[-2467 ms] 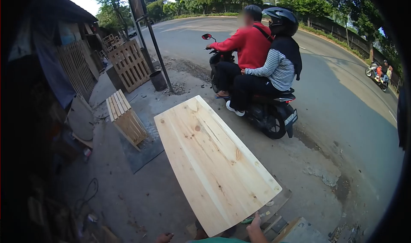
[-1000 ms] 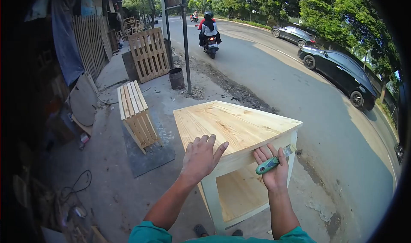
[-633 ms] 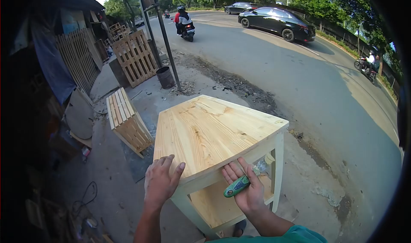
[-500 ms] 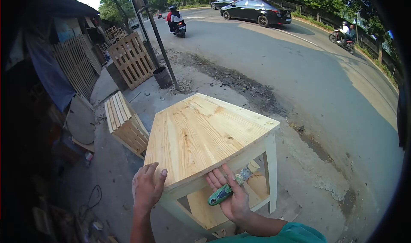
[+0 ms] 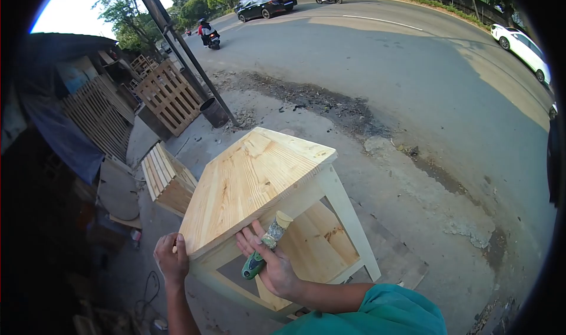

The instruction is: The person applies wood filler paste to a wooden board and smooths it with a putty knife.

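A pale wooden table [image 5: 236,187] with a knotty plank top and a lower shelf [image 5: 318,240] stands in front of me, tilted in view. At its near left corner is my left hand [image 5: 172,257], its fingers curled against the tabletop's edge. My right hand [image 5: 277,273] is palm up at the near edge, fingertips touching just beneath the top. Across that palm lies a paintbrush [image 5: 256,264], pinned by the thumb. It has a green handle, a crusted ferrule and pale bristles pointing up and right.
A slatted wooden crate [image 5: 168,176] stands left of the table. Farther back are a pallet [image 5: 169,96], a dark bucket [image 5: 213,113] and a leaning metal post [image 5: 188,58]. A road [image 5: 365,58] with a black car [image 5: 265,6], motorbikes and a white car [image 5: 523,49] runs beyond.
My view has swung right, so the table and both hands appear farther left. The brush is angled more upright. My left fingers have curled more at the corner. A white car has appeared.
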Demonstrator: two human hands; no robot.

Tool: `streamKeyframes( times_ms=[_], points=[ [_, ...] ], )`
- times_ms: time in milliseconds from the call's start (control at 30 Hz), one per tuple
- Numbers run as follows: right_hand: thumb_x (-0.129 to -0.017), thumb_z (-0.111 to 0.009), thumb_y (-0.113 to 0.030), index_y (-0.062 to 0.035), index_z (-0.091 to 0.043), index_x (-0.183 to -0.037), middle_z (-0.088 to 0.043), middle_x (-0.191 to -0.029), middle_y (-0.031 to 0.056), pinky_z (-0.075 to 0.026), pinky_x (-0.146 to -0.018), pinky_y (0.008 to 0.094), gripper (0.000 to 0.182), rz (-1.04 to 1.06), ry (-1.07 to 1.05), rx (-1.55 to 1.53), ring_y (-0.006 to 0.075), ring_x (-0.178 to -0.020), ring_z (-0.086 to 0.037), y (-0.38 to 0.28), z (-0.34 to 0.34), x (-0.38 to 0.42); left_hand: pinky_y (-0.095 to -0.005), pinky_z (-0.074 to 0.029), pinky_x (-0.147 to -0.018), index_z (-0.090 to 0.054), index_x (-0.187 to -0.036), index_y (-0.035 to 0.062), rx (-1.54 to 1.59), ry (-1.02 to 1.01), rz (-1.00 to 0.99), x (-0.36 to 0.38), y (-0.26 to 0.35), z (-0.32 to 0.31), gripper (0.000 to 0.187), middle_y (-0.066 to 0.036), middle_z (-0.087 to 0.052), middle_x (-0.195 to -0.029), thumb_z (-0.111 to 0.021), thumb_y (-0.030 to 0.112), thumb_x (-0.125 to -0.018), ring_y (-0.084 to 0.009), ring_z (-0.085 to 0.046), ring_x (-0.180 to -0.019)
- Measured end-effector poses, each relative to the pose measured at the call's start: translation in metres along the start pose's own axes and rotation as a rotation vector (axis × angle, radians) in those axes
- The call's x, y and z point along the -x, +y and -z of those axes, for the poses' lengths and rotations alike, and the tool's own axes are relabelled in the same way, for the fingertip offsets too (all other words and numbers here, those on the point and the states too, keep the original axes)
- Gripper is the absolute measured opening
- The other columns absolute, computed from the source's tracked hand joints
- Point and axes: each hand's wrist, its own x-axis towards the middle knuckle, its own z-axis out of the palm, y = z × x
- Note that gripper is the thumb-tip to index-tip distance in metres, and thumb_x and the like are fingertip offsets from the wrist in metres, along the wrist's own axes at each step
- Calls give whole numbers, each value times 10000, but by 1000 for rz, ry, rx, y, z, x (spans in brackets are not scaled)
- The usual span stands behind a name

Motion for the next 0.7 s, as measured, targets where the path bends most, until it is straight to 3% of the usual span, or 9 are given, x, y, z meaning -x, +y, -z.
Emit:
streamKeyframes(
  times_ms=[333,467,500,600,633,700],
  points=[
    [-1098,-410,-160,-53,29,-1619,-85,-1696,156,-153,-1274,433,690,81,-11,28,299,-1557,-161,19,10,-6,-404,-468,-664,-686,-839,-22,-53,65,27,2,-5,-14,272,-150,-648,-740,-589,211,-940,-300,-619,-684],
    [-1094,-433,-158,-50,-4,-1622,-78,-1703,136,-156,-1269,431,689,141,-60,49,283,-1561,-155,37,17,-22,-424,-414,-605,-606,-752,-35,-57,57,21,-7,-31,-21,331,-173,-571,-672,-567,224,-955,-303,-553,-614],
    [-1094,-446,-171,-42,-35,-1623,-185,-1679,98,-171,-1256,408,682,153,-37,66,246,-1555,-188,35,11,-22,-430,-398,-594,-580,-733,-37,-79,50,27,-9,-35,-19,349,-180,-548,-658,-560,227,-960,-303,-533,-598],
    [-1081,-489,-144,-106,-431,-1210,-408,-1150,-58,-277,-1082,248,146,186,12,11,65,-1114,-412,43,11,-36,-448,-341,-558,-500,-703,-48,-49,68,19,-15,-39,-29,404,-198,-464,-605,-543,245,-977,-304,-452,-538],
    [-1069,-497,-128,-117,-426,-1124,-402,-1090,-57,-290,-1045,234,90,193,43,-2,66,-1072,-407,40,4,-35,-446,-341,-556,-502,-706,-49,-41,64,28,-17,-38,-27,405,-195,-461,-599,-543,248,-978,-302,-445,-533],
    [-1065,-508,-138,-114,-443,-1170,-422,-1105,-53,-297,-1056,248,125,191,46,-10,69,-1079,-414,36,-1,-35,-441,-342,-549,-501,-703,-51,-6,69,2,-24,-41,-24,421,-191,-447,-581,-543,261,-983,-286,-416,-517]
  ],
)
